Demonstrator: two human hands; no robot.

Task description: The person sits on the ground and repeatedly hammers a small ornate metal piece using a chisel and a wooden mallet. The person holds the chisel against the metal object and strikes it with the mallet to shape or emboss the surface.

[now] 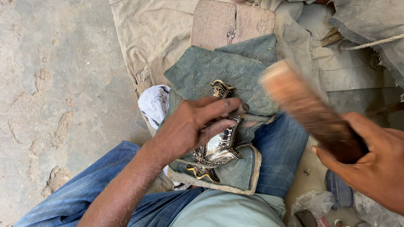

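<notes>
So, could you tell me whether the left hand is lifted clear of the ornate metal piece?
No, the left hand lies pressed on the ornate metal piece, pinning it against the green cloth on the lap.

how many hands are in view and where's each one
2. The left hand presses down on the ornate metal piece lying on the grey-green cloth over the lap. The right hand, at the right edge, grips a blurred wooden tool.

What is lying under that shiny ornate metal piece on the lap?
The ornate metal piece rests on folded grey-green cloth spread over the jeans. The left hand presses on it, covering its middle.
</notes>
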